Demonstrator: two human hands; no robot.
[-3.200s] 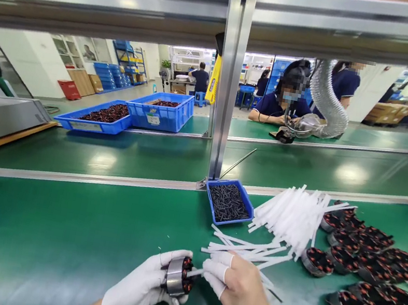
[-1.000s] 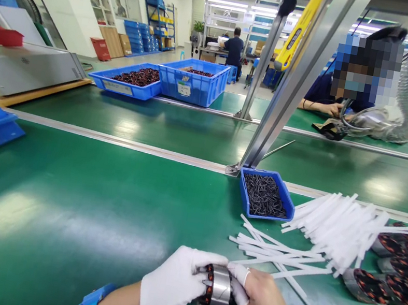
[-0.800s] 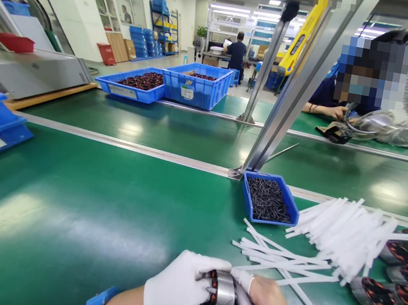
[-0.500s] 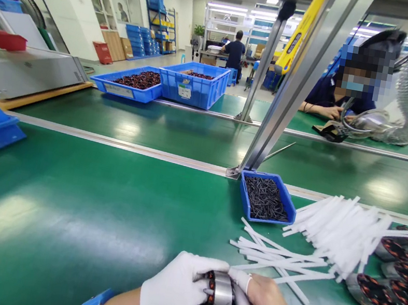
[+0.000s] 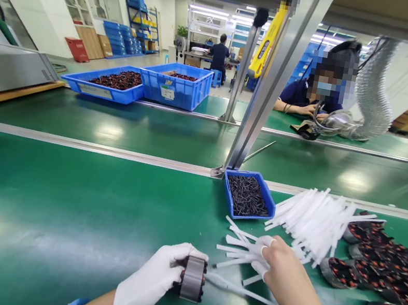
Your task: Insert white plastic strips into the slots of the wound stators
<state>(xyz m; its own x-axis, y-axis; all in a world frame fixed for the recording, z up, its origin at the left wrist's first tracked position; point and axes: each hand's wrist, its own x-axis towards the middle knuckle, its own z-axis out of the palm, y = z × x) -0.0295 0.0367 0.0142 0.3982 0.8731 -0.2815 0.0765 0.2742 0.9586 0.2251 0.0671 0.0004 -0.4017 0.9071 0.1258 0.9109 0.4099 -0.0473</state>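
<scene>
My left hand (image 5: 156, 278), in a white glove, is closed around a motor stator (image 5: 193, 279) with a grey metal ring and dark, copper-coloured windings. To its right my right hand (image 5: 276, 265), with white covers on its fingertips, pinches among loose white strips (image 5: 236, 250) lying on the green bench. Its fingers hide where they grip. One more white strip (image 5: 239, 288) stretches rightward from beside the stator; whether it touches the stator I cannot tell.
A blue bin (image 5: 247, 194) of short black pieces stands beyond my hands. A thick heap of white strips (image 5: 308, 218) and rows of stators (image 5: 383, 278) lie at right. A metal post (image 5: 264, 89) rises behind the bin. Across the bench sits a co-worker (image 5: 317, 93).
My right hand has left the stator and moved right and forward onto the loose strips. My left hand keeps the stator, now turned slightly. The camera view has swung right.
</scene>
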